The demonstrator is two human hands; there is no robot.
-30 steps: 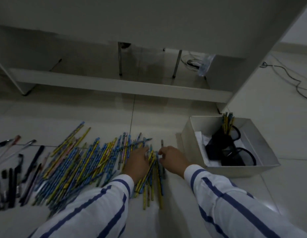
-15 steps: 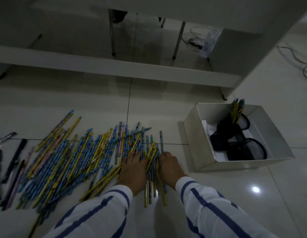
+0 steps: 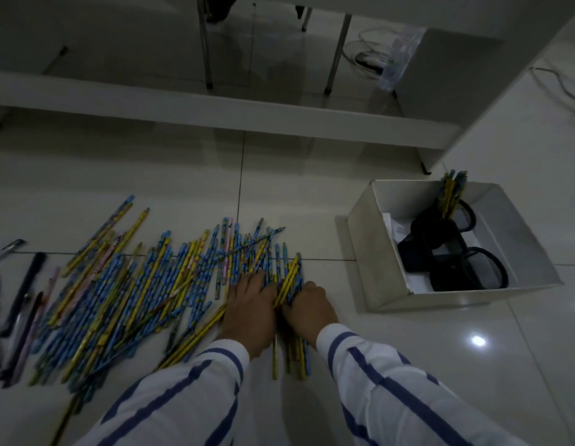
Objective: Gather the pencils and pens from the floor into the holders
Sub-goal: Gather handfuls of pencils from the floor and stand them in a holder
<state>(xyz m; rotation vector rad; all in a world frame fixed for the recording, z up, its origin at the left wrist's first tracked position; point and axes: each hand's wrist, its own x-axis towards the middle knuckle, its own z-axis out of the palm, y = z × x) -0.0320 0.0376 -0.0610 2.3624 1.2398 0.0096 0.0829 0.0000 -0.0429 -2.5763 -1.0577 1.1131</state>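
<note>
While most pencils (image 3: 135, 284) are lying on floor (image 3: 311, 194), few standing in holder (image 3: 432, 228) in box (image 3: 369, 252); left hand (image 3: 250, 305) pressing flat on bunch (image 3: 291, 281), right hand (image 3: 310, 309) curling round it; pens (image 3: 22, 300) untouched.

Blue and yellow patterned pencils (image 3: 144, 294), dozens, lying flat in a loose overlapping fan left of the white box (image 3: 373, 249); dark pens (image 3: 22, 300) lying flat, farther left of the box; black mesh holders (image 3: 437, 239) inside the box, a few pencils sticking up from the far one

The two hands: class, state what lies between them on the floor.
In the head view, a bunch of yellow and blue pencils lies between the left hand and the right hand.
</note>
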